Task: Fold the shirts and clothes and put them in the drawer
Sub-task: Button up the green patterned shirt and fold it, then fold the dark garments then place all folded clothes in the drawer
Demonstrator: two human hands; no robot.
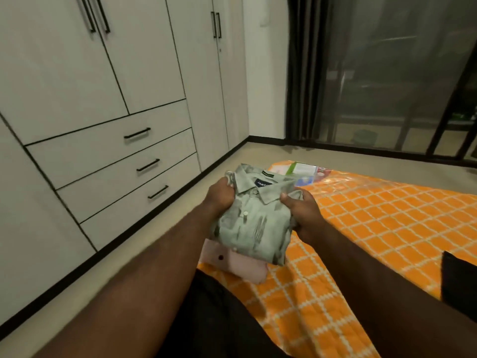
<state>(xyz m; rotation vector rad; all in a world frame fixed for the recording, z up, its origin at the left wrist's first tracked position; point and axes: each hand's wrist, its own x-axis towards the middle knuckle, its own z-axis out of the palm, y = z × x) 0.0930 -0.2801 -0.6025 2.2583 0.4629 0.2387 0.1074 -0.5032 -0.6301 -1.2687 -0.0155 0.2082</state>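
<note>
Built-in wardrobe [77,60], pale grey, flat doors with slim black bar handles, running along the left wall to the far corner. Beige floor [258,153] edged by a black skirting strip [219,161]; an orange checked mat [374,228] lies on it to the right. Far wall: dark-framed sliding glass door [387,73], dark curtain [307,68] at its left edge; dim indoor light.

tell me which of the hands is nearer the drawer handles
Left. The left hand grips the folded green shirt on its drawer-handle side; the right hand grips the far side.
</note>
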